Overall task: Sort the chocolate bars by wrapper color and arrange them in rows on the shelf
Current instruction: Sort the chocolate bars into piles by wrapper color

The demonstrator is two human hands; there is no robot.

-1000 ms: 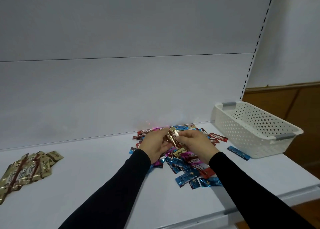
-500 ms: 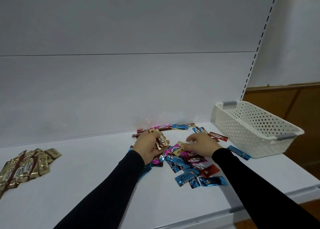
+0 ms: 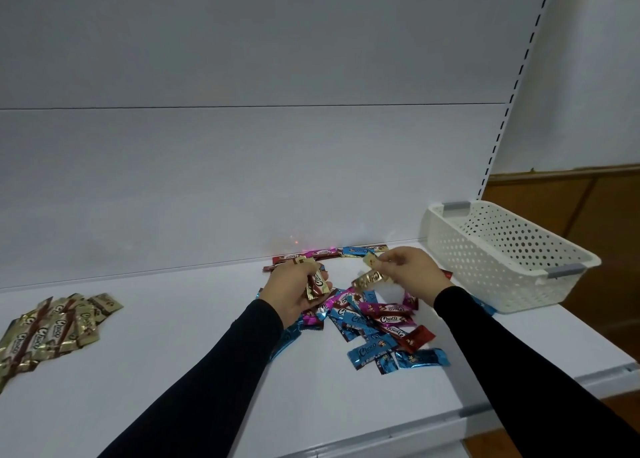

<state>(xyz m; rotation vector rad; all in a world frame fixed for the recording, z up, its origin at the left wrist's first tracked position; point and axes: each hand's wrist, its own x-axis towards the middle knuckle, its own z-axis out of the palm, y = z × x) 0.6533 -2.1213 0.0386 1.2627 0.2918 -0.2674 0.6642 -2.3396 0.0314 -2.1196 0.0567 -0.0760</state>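
— Where are your hands?

— Both reach over the mixed pile of bars (image 3: 374, 322), black sleeves to the wrists. My left hand (image 3: 294, 289) curls round a small bunch of gold bars (image 3: 317, 284) just left of the pile. My right hand (image 3: 412, 270) pinches one gold bar (image 3: 369, 280) in its fingertips, lifted above the pile's back edge.

— And around them?

— A white shelf (image 3: 173, 371) against a pale back panel. The sorted gold bars (image 3: 52, 329) lie far left of the pile; a white perforated basket (image 3: 502, 260) sits to its right.

— Any writing?

— "Choco" shows on several wrappers, blue, pink, red and gold.
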